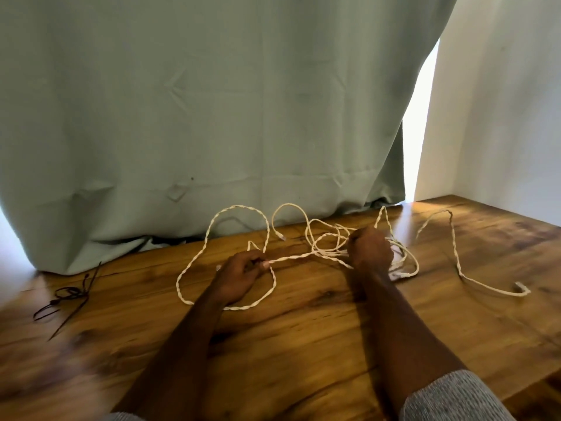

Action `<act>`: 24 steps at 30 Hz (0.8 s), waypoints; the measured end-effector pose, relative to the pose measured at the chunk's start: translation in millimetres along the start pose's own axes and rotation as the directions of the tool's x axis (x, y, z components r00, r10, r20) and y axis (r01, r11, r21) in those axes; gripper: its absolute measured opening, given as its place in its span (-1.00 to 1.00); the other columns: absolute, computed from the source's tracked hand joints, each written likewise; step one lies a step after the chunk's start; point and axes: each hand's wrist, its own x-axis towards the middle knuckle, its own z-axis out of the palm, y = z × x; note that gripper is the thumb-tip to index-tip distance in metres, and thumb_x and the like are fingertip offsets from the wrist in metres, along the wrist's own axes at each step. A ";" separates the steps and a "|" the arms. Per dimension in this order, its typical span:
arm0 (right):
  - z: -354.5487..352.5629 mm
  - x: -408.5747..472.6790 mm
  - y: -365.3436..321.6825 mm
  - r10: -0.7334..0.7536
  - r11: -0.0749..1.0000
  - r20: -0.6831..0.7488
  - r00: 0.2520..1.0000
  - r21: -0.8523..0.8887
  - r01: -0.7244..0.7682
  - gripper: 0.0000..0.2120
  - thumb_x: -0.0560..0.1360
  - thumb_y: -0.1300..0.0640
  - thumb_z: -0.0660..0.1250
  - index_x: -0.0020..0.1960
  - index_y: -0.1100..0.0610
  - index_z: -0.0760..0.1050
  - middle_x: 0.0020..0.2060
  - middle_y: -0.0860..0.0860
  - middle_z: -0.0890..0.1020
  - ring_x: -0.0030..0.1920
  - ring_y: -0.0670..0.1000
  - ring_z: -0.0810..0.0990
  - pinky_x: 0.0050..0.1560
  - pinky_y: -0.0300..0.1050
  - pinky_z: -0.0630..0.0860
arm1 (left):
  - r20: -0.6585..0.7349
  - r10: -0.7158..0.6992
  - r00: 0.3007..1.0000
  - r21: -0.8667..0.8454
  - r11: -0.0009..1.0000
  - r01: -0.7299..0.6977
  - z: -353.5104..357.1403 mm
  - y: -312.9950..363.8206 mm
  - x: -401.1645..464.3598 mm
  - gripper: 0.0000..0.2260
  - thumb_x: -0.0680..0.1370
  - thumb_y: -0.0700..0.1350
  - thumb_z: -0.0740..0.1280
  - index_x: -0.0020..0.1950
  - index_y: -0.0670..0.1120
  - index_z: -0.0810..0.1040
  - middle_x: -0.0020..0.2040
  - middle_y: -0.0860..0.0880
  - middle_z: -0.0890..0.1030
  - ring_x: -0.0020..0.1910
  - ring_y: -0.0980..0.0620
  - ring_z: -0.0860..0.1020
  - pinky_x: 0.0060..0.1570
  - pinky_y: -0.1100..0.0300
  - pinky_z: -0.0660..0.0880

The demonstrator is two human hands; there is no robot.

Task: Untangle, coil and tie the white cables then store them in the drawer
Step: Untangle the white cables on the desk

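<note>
A wooden table (pixel 303 344) with a warm brown stain, dark knots and streaked grain, has a smooth finish that catches a soft sheen where light falls near its far edge. White cables (pixel 230 306) lying on it look braided or twisted, with a matt, cloth-like covering and small pale plastic-looking plugs at the ends. A pale green curtain (pixel 212 101) behind is matt woven cloth, lightly creased. Thin dark ties (pixel 68 294) at the left look like slim smooth plastic. A grey sleeve (pixel 449 399) is ribbed knit. The wall (pixel 501 101) is smooth, matt white.
</note>
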 end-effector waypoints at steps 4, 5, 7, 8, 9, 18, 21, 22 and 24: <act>-1.2 -2.6 4.4 -0.188 0.979 -0.091 0.978 0.066 0.195 -0.81 0.48 0.20 0.48 0.09 0.11 0.67 0.13 0.10 0.61 0.05 0.15 0.63 -0.02 -0.04 0.53 | -0.143 -0.034 0.989 -0.142 0.990 0.014 -7.0 2.8 -2.5 -0.85 0.64 0.00 0.26 0.01 0.05 0.63 -0.02 0.09 0.64 -0.01 0.17 0.56 -0.04 0.20 0.45; -1.4 -2.2 4.5 -0.288 0.946 -0.120 0.950 0.121 0.302 -0.78 0.45 0.22 0.51 0.10 0.12 0.68 0.16 0.09 0.59 0.07 0.13 0.61 0.01 -0.07 0.53 | -0.189 -0.051 0.981 -0.150 0.988 0.023 -7.4 3.5 -2.1 -0.83 0.65 -0.02 0.24 -0.01 0.03 0.61 -0.04 0.07 0.64 -0.01 0.15 0.56 -0.06 0.22 0.44; 0.4 -0.7 1.5 -0.462 0.856 -0.089 0.883 0.214 0.470 -0.77 0.41 0.19 0.54 0.06 0.08 0.69 0.15 0.06 0.58 0.07 0.07 0.59 0.02 -0.07 0.55 | -0.245 -0.085 0.966 -0.150 0.988 0.049 -5.9 2.2 0.3 -0.81 0.67 -0.03 0.20 -0.02 0.01 0.59 -0.05 0.04 0.64 -0.01 0.07 0.58 -0.06 0.19 0.46; 3.1 -0.2 -0.3 -0.499 0.847 0.009 0.867 0.220 0.485 -0.76 0.39 0.10 0.56 0.06 0.03 0.69 0.11 0.01 0.59 0.06 0.03 0.59 0.00 -0.06 0.56 | -0.258 -0.102 0.961 -0.152 0.986 0.064 -4.7 0.7 1.9 -0.79 0.68 -0.03 0.18 -0.02 0.01 0.59 -0.05 0.03 0.63 0.00 0.05 0.58 -0.02 0.15 0.48; 5.3 -0.9 -2.6 -0.483 0.870 0.145 0.864 0.189 0.455 -0.70 0.37 -0.02 0.58 0.08 -0.04 0.68 0.08 -0.06 0.61 0.04 -0.02 0.60 -0.01 -0.05 0.58 | -0.269 -0.118 0.956 -0.156 0.985 0.077 -4.0 -0.8 3.8 -0.78 0.68 -0.02 0.17 -0.03 0.01 0.58 -0.06 0.04 0.63 0.00 0.04 0.58 0.06 0.09 0.49; 1.4 -4.9 -11.2 -0.364 0.931 0.345 0.865 0.108 0.348 -0.84 0.49 -0.10 0.47 -0.06 -0.03 0.69 -0.19 -0.11 0.70 -0.13 -0.07 0.65 -0.10 -0.07 0.60 | -0.322 -0.173 0.931 -0.182 0.976 0.119 0.1 -5.2 10.4 -0.77 0.67 0.04 0.17 -0.08 0.11 0.58 -0.12 0.13 0.63 -0.03 0.09 0.58 0.24 -0.18 0.46; 8.9 -11.3 -14.3 -0.324 0.937 0.555 0.766 0.079 0.339 -0.79 0.47 -0.21 0.45 -0.13 -0.08 0.66 -0.25 -0.14 0.69 -0.16 -0.11 0.65 -0.15 -0.08 0.56 | -0.338 -0.153 0.929 -0.191 0.977 0.091 2.6 1.2 9.8 -0.77 0.68 -0.02 0.18 -0.08 0.01 0.57 -0.10 0.07 0.63 -0.01 0.05 0.59 0.18 -0.06 0.51; 10.6 -12.2 -15.9 -0.323 0.937 0.593 0.737 0.090 0.338 -0.84 0.48 -0.16 0.47 -0.14 -0.09 0.65 -0.24 -0.14 0.69 -0.15 -0.12 0.66 -0.16 -0.10 0.55 | -0.349 -0.150 0.925 -0.199 0.977 0.083 2.6 3.3 9.3 -0.77 0.68 -0.03 0.18 -0.10 0.00 0.57 -0.11 0.07 0.63 -0.01 0.04 0.59 0.16 -0.03 0.51; 12.4 -12.5 -19.1 -0.353 0.932 0.601 0.717 0.164 0.322 -0.94 0.50 -0.05 0.48 -0.13 -0.09 0.65 -0.23 -0.15 0.70 -0.16 -0.13 0.67 -0.16 -0.14 0.54 | -0.374 -0.136 0.917 -0.209 0.976 0.060 2.8 5.9 8.8 -0.76 0.67 -0.05 0.19 -0.13 -0.02 0.57 -0.12 0.09 0.63 -0.03 0.09 0.58 0.15 -0.03 0.51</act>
